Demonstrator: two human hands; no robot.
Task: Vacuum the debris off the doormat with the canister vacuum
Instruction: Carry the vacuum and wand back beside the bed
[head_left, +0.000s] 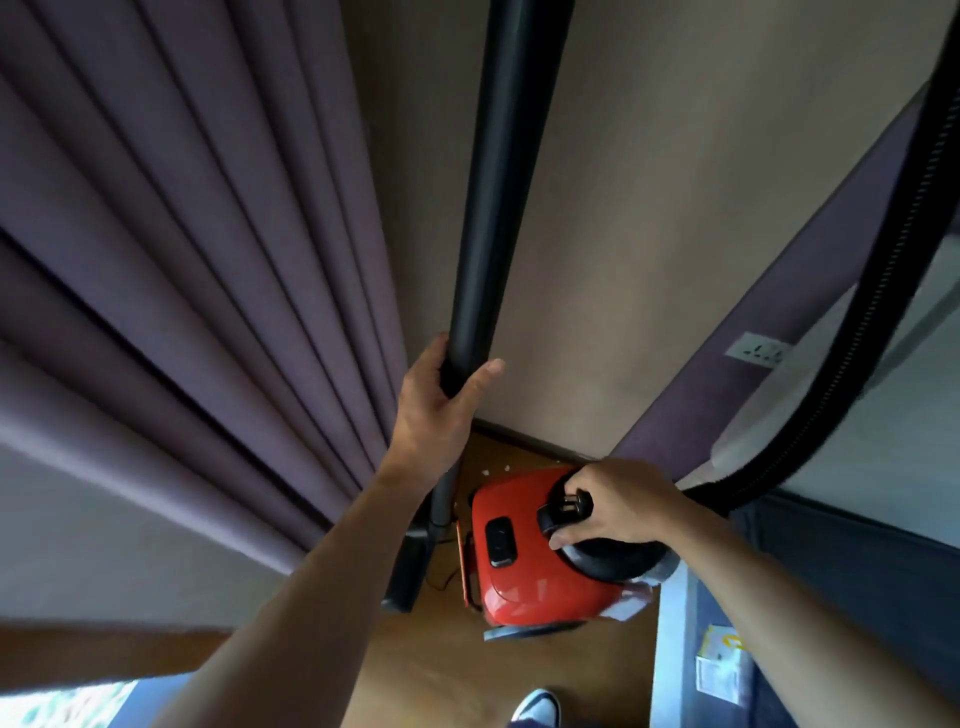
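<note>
A red canister vacuum (524, 582) stands on the wooden floor in the corner by the wall. My right hand (615, 506) grips a black plug (566, 506) at the top of the canister. A black wand tube (498, 197) rises upright from a floor head (408, 577) to the left of the canister, and my left hand (436, 410) grips the tube about halfway up. A black ribbed hose (852, 332) arcs from the canister's right side up out of view. No doormat can be picked out with certainty.
Purple pleated curtains (171, 249) hang at the left, close to the wand. A beige wall (675, 218) with a wall socket (759, 351) lies ahead. A dark cabinet (852, 582) stands at the right. My shoe (537, 706) is on the floor below; small white bits (493, 470) lie near the skirting.
</note>
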